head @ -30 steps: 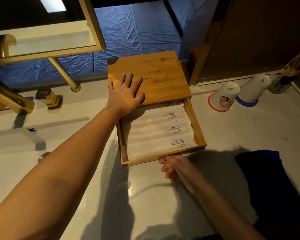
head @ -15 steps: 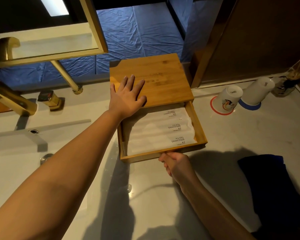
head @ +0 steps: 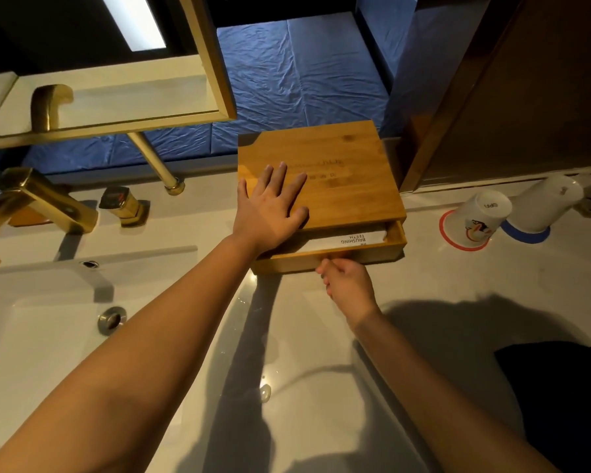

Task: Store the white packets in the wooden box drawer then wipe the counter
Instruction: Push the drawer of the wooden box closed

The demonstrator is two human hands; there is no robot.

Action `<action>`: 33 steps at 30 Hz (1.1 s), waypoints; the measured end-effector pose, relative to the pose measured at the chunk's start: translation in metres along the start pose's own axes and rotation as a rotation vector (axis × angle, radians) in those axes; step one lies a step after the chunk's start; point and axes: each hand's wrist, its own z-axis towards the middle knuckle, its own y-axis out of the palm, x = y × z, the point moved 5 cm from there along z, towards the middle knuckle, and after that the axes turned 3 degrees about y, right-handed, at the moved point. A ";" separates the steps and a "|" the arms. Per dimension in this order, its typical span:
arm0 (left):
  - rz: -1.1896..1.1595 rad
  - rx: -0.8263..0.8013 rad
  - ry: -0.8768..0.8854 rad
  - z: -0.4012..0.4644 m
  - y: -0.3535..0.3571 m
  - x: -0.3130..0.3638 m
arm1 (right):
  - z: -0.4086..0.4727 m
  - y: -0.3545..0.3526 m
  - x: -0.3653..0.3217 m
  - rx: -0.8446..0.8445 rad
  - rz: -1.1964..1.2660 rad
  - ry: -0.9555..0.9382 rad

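Note:
A flat wooden box (head: 335,158) stands on the pale counter (head: 321,387) against the back wall. Its drawer (head: 372,256) sticks out only a little at the front. Inside the gap one white packet (head: 350,239) marked BRUSHING TEETH shows; the others are hidden under the lid. My left hand (head: 273,206) lies flat on the box top with fingers spread. My right hand (head: 347,285) is closed at the middle of the drawer front, where its small knob is hidden by the fingers.
A dark blue cloth (head: 556,404) lies on the counter at the lower right. Two upturned white cups (head: 485,220) stand on coasters right of the box. A gold faucet (head: 45,203) and white sink basin (head: 41,329) fill the left side.
The drawer has slid back into the box, from well open with three packets showing to a narrow gap. My right hand moved away from me with it. My left hand stayed on the lid.

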 end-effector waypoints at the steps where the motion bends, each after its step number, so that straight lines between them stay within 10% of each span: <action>1: 0.001 0.002 0.001 -0.001 0.001 0.000 | 0.005 0.001 -0.005 0.004 -0.008 -0.012; 26: 0.120 -0.197 0.005 0.004 -0.009 0.010 | -0.012 -0.038 -0.040 0.142 -0.493 -0.326; 33: -0.098 0.234 0.061 -0.065 -0.050 0.094 | -0.081 -0.103 -0.009 0.337 -0.897 -0.578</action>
